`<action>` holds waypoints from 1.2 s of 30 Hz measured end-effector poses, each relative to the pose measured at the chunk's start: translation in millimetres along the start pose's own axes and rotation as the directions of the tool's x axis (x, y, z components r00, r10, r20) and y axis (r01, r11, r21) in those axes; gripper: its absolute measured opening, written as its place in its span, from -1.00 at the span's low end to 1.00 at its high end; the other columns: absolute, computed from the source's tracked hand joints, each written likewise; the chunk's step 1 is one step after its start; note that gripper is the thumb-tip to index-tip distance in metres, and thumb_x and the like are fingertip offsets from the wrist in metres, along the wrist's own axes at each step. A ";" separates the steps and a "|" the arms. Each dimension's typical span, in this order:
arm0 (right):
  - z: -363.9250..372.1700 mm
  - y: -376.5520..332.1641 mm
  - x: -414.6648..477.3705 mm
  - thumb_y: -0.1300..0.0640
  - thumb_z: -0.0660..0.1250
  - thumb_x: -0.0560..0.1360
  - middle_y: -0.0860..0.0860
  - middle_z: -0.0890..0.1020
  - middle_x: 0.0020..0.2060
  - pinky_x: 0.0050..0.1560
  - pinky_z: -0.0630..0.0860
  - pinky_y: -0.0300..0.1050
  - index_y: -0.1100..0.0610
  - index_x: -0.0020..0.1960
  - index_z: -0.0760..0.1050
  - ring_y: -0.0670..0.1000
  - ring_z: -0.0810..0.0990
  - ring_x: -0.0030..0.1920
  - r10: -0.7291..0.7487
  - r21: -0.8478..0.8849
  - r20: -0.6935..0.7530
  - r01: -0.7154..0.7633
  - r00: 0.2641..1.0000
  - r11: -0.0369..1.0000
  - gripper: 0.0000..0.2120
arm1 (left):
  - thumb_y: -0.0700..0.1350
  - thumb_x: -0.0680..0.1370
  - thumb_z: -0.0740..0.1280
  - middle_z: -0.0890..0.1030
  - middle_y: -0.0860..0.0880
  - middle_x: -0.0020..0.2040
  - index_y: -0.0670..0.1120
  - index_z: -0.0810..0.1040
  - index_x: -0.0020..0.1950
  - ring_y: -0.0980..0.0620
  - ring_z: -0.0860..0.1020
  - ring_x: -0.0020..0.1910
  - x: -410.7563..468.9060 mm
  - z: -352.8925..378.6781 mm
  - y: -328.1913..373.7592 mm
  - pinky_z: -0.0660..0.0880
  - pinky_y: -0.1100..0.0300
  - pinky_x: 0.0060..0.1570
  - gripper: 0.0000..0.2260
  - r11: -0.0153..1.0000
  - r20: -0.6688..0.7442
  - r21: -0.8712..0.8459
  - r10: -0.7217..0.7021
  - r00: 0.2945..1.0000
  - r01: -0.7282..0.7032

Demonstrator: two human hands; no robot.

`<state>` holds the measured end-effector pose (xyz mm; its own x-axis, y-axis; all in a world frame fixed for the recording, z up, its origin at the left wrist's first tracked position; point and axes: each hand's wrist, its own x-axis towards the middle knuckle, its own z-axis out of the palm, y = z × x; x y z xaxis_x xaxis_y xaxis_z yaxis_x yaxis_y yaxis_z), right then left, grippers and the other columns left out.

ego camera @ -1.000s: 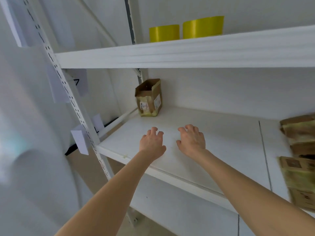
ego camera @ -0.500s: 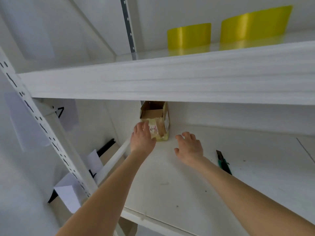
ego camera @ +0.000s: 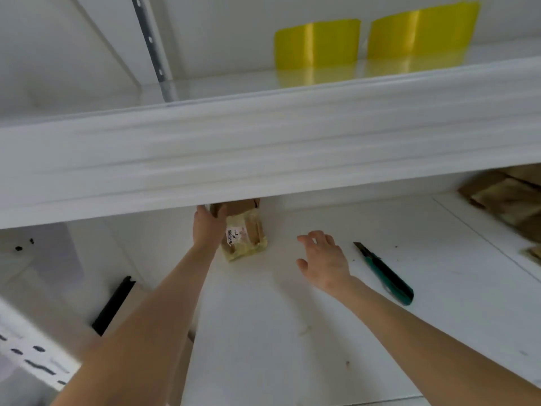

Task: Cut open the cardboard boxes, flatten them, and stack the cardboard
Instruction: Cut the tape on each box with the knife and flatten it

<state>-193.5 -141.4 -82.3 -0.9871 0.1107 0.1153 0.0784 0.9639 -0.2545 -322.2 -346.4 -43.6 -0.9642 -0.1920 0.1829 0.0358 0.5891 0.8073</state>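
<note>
Left hand point(ego camera: 207, 230) grips the top left side of the small cardboard box point(ego camera: 244, 231) upright at the back of the shelf point(ego camera: 292, 332); right hand point(ego camera: 323, 260) open, fingers spread, empty, between box and utility knife point(ego camera: 385, 273).

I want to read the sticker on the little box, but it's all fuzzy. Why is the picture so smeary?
Head view: motion blur smears the upper shelf's front edge into streaks and softens the label on the cardboard box past reading; the perforated post at lower left is blurred too; the yellow rolls reflect on the glossy board.
</note>
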 end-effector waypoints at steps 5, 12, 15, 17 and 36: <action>-2.5 11.2 -12.9 0.01 0.19 0.60 0.06 0.27 0.43 0.33 0.34 -0.05 0.02 0.49 0.20 0.09 0.28 0.39 0.109 0.105 0.007 -0.109 0.994 0.988 -0.52 | -0.23 0.61 0.08 0.58 -0.29 -0.13 -0.19 0.43 -0.21 -0.26 0.52 -0.10 -3.5 1.2 2.7 0.35 0.02 -0.20 -0.76 0.998 -0.160 0.016 0.069 0.985 -0.067; -18.9 35.3 -16.0 -0.11 0.37 0.50 0.13 0.28 0.47 0.23 0.33 -0.13 0.08 0.55 0.11 0.12 0.35 0.41 0.381 0.815 0.119 -0.309 0.917 0.490 -0.26 | -0.19 0.62 0.10 0.48 -0.14 -0.28 -0.15 0.40 -0.28 -0.13 0.48 -0.25 -38.1 -10.9 21.4 0.39 0.06 -0.25 -0.72 0.948 -0.134 -0.313 0.012 0.991 -0.053; -22.1 54.0 -24.4 -0.12 0.48 0.40 0.14 0.23 0.50 0.33 0.26 -0.08 0.12 0.57 0.02 0.11 0.25 0.48 0.383 0.879 0.157 -0.306 0.910 0.366 -0.06 | -0.19 0.66 0.09 0.56 -0.11 -0.18 -0.16 0.49 -0.07 -0.09 0.57 -0.36 -52.1 -14.0 30.7 0.60 0.08 -0.38 -0.79 0.828 0.132 -0.536 -0.109 0.985 0.163; -21.4 65.9 -30.8 -0.10 0.51 0.36 0.14 0.33 0.46 0.35 0.30 -0.04 0.14 0.56 0.05 0.10 0.35 0.42 0.374 0.908 0.155 -0.281 0.915 0.311 -0.04 | -0.19 0.66 0.13 0.58 -0.08 -0.18 -0.17 0.50 0.03 0.01 0.57 -0.45 -64.2 -9.2 29.4 0.61 0.11 -0.42 -0.84 0.815 0.251 -0.514 -0.157 0.955 0.269; 9.9 49.5 -27.9 -0.31 0.34 0.40 0.03 0.65 0.00 0.10 0.53 0.01 0.13 0.03 0.56 0.06 0.60 0.00 0.361 0.787 0.148 -0.331 0.921 0.521 -0.49 | 0.30 0.53 0.18 0.51 0.06 0.32 0.09 0.34 0.43 -0.01 0.43 0.33 -157.4 -9.4 -11.8 0.38 -0.15 0.27 -0.47 0.769 0.451 -0.508 -0.147 0.881 0.388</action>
<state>-163.5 -99.2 -107.6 -0.9013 0.4140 -0.1278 0.2578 0.2754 -0.9261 -168.4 -330.5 -76.7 -0.9727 0.0981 -0.2103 -0.2132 -0.0202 0.9768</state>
